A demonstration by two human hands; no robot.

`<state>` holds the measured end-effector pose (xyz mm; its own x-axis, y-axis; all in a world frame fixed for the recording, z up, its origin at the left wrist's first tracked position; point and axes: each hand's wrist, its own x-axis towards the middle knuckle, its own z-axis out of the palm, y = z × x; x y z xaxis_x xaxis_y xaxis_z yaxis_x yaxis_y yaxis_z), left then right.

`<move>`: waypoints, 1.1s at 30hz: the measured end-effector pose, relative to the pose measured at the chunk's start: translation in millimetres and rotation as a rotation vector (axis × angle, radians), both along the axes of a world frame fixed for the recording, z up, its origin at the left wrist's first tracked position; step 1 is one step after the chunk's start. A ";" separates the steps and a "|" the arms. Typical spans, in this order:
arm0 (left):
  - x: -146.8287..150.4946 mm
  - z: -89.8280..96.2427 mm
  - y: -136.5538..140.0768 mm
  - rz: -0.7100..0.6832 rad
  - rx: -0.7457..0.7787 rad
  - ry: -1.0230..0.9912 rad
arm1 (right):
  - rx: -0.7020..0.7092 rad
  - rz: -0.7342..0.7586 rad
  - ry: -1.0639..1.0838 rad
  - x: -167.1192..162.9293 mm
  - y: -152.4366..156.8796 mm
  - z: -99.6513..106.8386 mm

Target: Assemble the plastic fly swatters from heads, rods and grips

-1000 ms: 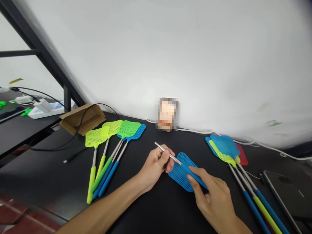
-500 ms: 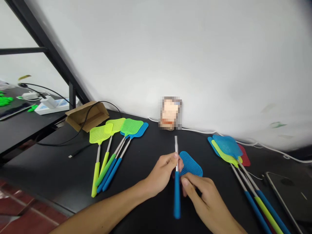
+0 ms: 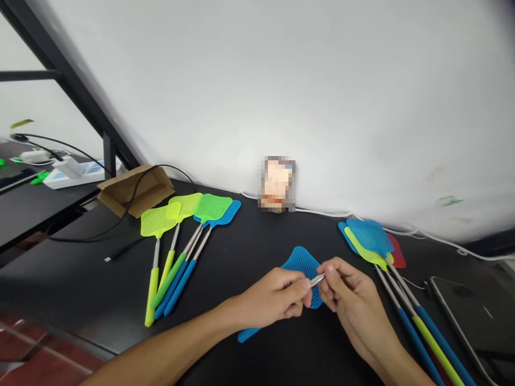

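Note:
My left hand [image 3: 277, 297] is closed round a fly swatter handle, its blue grip [image 3: 248, 334] sticking out at the lower left. The handle's silver rod [image 3: 317, 280] points up to the right. At the rod's tip, the fingers of my right hand [image 3: 354, 300] pinch together. Behind both hands is a blue mesh swatter head [image 3: 300, 260], partly covered by them. Whether any fingers also touch that head cannot be made out.
Yellow, green and blue fly swatters [image 3: 181, 262] lie on the black table [image 3: 120, 292] to the left. More swatters [image 3: 398, 289] are stacked at right, beside a dark flat device [image 3: 466, 311]. An open cardboard box [image 3: 137, 193], cables and a blurred-out object [image 3: 277, 184] are along the wall.
The handle has swung from upright to slanting, its grip now at lower left. My right hand has moved up to the rod's tip. The view has shifted slightly.

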<state>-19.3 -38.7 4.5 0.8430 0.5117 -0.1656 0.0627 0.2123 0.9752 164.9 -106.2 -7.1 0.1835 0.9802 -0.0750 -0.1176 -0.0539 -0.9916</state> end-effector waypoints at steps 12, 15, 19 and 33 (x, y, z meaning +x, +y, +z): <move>-1.5 6.0 7.9 -0.152 0.041 0.081 | 0.262 -0.523 0.094 110.1 22.5 28.2; -1.7 3.1 6.3 -0.157 0.058 0.083 | 0.252 -0.620 0.186 110.8 22.3 40.1; -0.6 -4.0 3.3 -0.120 0.040 0.065 | 0.213 -0.634 0.252 75.2 23.4 37.3; 7.6 -10.0 2.5 0.032 -0.132 -0.041 | -0.054 -0.135 0.169 -12.6 8.1 3.0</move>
<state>-11.7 -36.1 -5.5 0.8340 0.5146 -0.1991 0.0147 0.3400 0.9403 152.3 -98.2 -4.1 0.2934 0.9412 -0.1676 -0.2919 -0.0787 -0.9532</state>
